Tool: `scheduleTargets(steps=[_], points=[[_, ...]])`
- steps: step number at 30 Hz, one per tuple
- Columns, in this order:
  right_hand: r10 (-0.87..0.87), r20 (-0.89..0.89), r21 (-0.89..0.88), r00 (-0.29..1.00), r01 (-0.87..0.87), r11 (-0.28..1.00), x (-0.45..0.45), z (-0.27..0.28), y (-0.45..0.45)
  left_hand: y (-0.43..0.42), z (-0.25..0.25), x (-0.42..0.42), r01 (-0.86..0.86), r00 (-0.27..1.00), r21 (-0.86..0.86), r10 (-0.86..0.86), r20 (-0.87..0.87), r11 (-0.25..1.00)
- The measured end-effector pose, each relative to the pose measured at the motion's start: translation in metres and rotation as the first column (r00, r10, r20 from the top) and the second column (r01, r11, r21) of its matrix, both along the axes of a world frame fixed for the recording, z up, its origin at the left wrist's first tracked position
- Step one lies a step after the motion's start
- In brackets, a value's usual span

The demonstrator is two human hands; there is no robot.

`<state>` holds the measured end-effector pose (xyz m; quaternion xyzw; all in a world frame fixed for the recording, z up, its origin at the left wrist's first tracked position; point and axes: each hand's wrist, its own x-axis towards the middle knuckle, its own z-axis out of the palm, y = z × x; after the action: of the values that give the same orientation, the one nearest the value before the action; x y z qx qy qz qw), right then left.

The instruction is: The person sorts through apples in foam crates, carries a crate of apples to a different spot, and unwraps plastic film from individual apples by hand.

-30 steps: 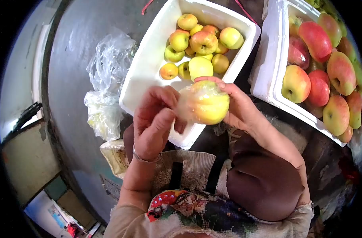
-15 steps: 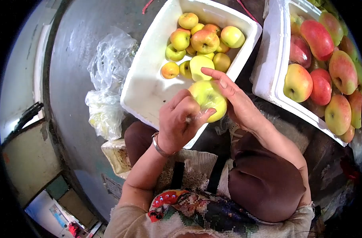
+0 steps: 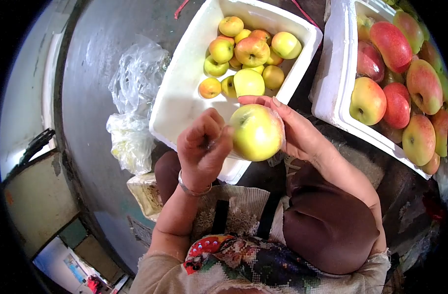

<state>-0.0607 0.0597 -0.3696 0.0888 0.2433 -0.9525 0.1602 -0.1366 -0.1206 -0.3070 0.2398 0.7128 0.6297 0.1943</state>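
Observation:
A large yellow-green apple (image 3: 256, 132) with clear plastic film over it rests in my right hand (image 3: 302, 132), whose fingers curve round its far and right sides. My left hand (image 3: 202, 152), with a metal bangle at the wrist, is closed in a pinch at the apple's left side. Thin clear film shows between its fingers and along the apple's lower edge, though most of it is hard to see. Both hands are over the near edge of a white foam box (image 3: 177, 115), which holds several loose yellow-red apples (image 3: 253, 51).
A second foam box (image 3: 327, 98) at the right is piled with larger red-yellow apples (image 3: 390, 46), some wrapped in film. Crumpled clear plastic bags (image 3: 135, 78) lie on the grey surface at the left. A stained pale container (image 3: 143, 193) is beside my left knee.
My left hand has shifted left and slightly away from the apple's front. The apple has turned, showing a smoother face with the film drawn closer round it. My right hand still supports it.

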Motion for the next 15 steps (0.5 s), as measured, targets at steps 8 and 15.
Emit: scheduleTargets(steps=[8,15], points=[[-0.040,-0.064,-0.123,0.997,0.032,0.992,0.002,0.007,0.006,-0.005,-0.005,-0.010,-0.150,0.946,0.228,0.072,0.317,0.962],[0.003,-0.160,-0.085,0.987,-0.017,0.996,0.006,0.002,0.008,-0.007,-0.019,-0.017,-0.209,0.845,0.310,0.012,0.535,0.927]])
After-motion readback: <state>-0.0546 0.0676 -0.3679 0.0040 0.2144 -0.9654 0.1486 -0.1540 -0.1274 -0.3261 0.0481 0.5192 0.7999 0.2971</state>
